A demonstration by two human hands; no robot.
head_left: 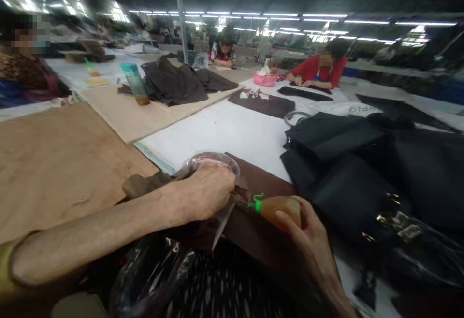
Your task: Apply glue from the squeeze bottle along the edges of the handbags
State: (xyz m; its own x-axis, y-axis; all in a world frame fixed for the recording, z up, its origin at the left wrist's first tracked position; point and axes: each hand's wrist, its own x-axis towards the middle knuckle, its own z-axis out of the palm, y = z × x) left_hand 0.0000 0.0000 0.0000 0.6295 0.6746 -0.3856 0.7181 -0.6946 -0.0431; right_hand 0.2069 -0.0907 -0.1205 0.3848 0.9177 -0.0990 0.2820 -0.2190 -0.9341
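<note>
My right hand [308, 233] is wrapped round a small amber squeeze bottle [281, 208] with a green nozzle [256, 203], which points left at a brown piece of material [261, 185] on the white table. My left hand [210, 190] is closed in a pinch on the edge of that brown piece, right at the nozzle tip. A thin pale strip [222, 224] hangs below the left hand. A clear round plastic dish [212, 161] sits just behind my left hand.
A stack of black folded pieces [344, 163] fills the right side, with metal fittings [402, 224] near it. A brown board [61, 158] lies at the left. Other people work at the far tables, one in red [319, 69]. A teal bottle [136, 83] stands further back.
</note>
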